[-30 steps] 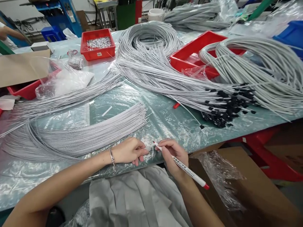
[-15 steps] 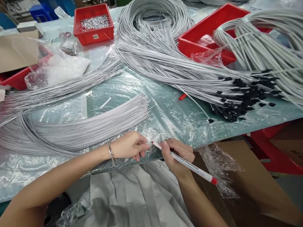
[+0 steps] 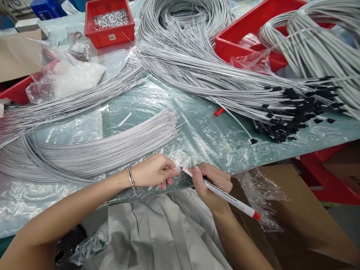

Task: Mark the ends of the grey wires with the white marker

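Note:
At the table's near edge my left hand point(image 3: 160, 171) is closed, thumb and forefinger pinching a small whitish piece point(image 3: 177, 168) too tiny to name. My right hand point(image 3: 212, 182) grips a white marker pen point(image 3: 229, 200) with a red end; its red tip is at the pinched piece, though whether they touch I cannot tell. Just beyond my left hand lies a fanned bundle of thin grey wires point(image 3: 135, 146), cut ends pointing right. Farther back, a larger bundle of grey cables point(image 3: 197, 75) runs right to many black tabs point(image 3: 298, 108).
A red bin point(image 3: 109, 35) of small metal parts stands at the back left, near a clear plastic bag point(image 3: 78, 77). Another red bin point(image 3: 233, 47) and thick coiled cables point(image 3: 320, 41) sit at the right. Below the table's right edge is a cardboard box point(image 3: 303, 210).
The view has shifted slightly, so the things at the back sit a little higher. Both hands keep nearly the same pose, the pen tip still at the small piece.

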Tool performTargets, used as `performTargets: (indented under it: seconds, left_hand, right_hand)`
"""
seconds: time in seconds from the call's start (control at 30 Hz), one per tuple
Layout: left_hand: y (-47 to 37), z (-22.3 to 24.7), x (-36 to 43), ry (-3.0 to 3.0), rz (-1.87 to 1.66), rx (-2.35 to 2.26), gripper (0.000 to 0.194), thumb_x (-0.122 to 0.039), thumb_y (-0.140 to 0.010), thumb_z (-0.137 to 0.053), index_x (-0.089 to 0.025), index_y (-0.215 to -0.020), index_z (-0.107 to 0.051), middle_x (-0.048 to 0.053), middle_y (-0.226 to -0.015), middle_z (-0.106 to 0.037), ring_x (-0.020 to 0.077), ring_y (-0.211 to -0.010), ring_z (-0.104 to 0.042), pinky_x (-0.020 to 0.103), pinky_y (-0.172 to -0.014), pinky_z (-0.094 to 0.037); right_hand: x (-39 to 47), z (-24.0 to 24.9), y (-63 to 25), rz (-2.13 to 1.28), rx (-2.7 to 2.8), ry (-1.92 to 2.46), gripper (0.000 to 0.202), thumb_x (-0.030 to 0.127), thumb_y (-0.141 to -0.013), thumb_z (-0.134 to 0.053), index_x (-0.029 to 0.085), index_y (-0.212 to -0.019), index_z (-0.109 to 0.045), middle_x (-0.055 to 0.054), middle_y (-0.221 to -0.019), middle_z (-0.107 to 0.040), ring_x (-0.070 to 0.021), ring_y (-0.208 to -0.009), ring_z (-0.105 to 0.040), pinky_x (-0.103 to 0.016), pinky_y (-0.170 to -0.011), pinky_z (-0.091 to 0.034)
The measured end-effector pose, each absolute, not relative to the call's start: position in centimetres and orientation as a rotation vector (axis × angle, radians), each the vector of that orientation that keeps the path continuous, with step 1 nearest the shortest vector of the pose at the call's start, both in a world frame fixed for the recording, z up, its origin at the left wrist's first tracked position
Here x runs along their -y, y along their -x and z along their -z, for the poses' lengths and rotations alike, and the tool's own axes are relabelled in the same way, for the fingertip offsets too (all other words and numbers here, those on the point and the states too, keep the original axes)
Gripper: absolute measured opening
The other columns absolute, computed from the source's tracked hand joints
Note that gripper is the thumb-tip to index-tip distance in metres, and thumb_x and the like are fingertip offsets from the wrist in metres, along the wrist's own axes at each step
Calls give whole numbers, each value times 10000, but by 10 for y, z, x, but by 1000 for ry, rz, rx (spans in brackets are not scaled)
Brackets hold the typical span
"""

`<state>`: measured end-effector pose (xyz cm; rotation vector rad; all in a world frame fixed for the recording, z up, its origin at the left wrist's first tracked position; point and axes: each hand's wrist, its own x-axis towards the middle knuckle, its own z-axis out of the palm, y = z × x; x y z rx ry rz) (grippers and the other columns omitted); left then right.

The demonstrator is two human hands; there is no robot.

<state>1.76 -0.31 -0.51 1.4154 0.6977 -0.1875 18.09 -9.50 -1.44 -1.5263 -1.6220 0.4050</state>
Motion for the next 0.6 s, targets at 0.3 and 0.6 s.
performTargets:
  seconds: [0.3,0.6]
  left_hand:
    - [-17,3,2,-1421,198,-701,357,-379,-877,-448,-97,-670,-520,29,-671,-616,110,-548,-602,159,-463,-460]
    - [-16,6,5,-1399,175,-711,320,-350,-875,-455,-98,-684,-508,38,-699,-624,112,-557,-604,165,-476,-456]
  right_hand:
    - [97,18,-183,-410,1626,1451,166,-1,-734,-542,120,-621,-525,-1,-494,-423,-74,-457,-383,-236,-452,-258]
    - [103,26,-187,-573,1237,1421,146,109,-839,-506,146,-720,-581,-13,-618,-536,-88,-538,-496,-212,-488,-384]
